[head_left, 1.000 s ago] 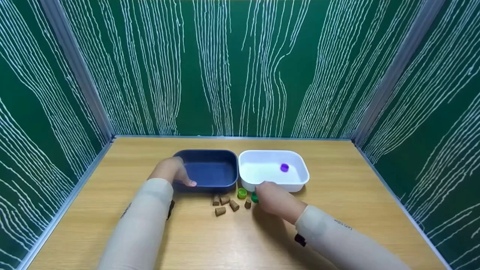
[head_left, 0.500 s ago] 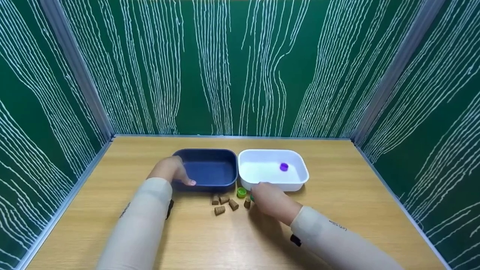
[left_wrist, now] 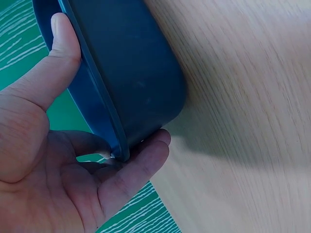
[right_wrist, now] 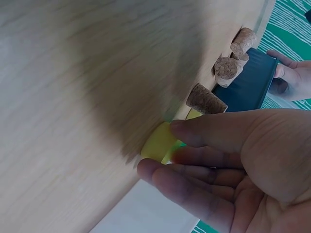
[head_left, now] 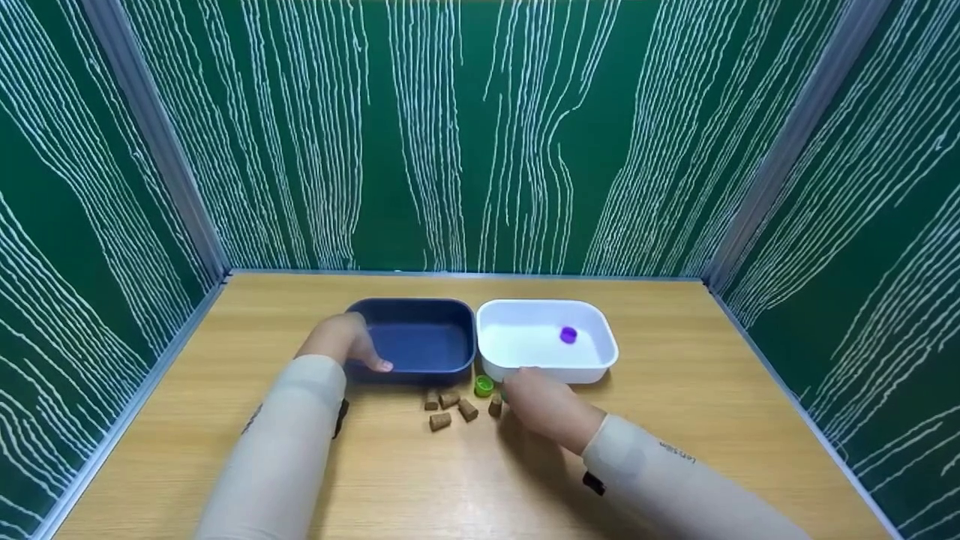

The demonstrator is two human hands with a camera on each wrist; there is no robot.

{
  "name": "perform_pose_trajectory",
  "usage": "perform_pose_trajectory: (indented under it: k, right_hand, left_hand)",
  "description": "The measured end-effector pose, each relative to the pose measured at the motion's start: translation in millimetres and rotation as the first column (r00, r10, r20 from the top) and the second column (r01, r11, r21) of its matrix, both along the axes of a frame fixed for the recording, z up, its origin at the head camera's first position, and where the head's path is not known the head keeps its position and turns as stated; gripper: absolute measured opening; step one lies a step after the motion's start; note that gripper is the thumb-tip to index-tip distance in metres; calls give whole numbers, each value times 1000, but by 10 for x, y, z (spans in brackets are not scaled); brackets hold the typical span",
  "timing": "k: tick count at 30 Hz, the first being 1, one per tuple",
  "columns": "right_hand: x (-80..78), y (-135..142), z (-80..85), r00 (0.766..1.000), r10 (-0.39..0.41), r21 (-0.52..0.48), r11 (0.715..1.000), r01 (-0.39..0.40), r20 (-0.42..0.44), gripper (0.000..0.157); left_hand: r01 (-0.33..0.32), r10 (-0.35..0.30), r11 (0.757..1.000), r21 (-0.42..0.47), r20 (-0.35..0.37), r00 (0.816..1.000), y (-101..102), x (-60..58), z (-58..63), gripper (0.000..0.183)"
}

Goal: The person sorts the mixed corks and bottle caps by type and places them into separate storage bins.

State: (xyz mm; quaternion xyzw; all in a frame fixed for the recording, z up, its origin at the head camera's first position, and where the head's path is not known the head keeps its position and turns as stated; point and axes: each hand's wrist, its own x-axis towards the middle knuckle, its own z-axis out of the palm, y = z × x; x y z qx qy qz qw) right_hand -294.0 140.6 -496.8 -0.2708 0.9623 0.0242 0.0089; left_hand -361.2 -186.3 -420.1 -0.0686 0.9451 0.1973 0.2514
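Observation:
My left hand (head_left: 341, 337) grips the left end of a dark blue tub (head_left: 427, 341); in the left wrist view its thumb lies over the rim and fingers reach round the corner. My right hand (head_left: 547, 401) is low in front of a white tub (head_left: 517, 337). Between its thumb and fingertips it pinches a small green cap (right_wrist: 159, 141), yellowish in the right wrist view and mostly covered by the hand from above. Just left of it sit a light green cap (head_left: 484, 386) and an upright cork (head_left: 496, 406).
Several more corks (head_left: 440, 421) lie in front of the blue tub. A purple cap (head_left: 568, 335) is inside the white tub. Both tubs stand side by side on a wooden table (head_left: 420, 487), with green, white-streaked panels (head_left: 480, 150) behind and at the sides.
My right hand has moved slightly left and its fingers have come over the green cap, which showed beside them a second ago. The left hand keeps its hold on the blue tub.

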Motion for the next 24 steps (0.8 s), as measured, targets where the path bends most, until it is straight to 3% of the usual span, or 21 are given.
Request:
perform_pose_trajectory:
  k: [13, 18, 20, 24]
  right_hand:
    - [31, 54, 106, 987, -92, -53, 994, 100, 128, 20]
    - [62, 92, 259, 997, -42, 45, 998, 39, 61, 22]
    - [59, 108, 342, 996, -41, 18, 999, 40, 73, 19]
    - [6, 159, 530, 983, -99, -106, 988, 117, 157, 12]
  left_hand:
    - [7, -7, 1000, -21, -4, 1000, -1, -24, -17, 112]
    - [19, -19, 999, -39, 1, 1000, -2, -13, 5, 111]
    - [18, -18, 999, -41, -3, 1000, -9, -8, 9, 111]
    - [-3, 3, 1000, -26, -9, 1000, -9, -5, 4, 111]
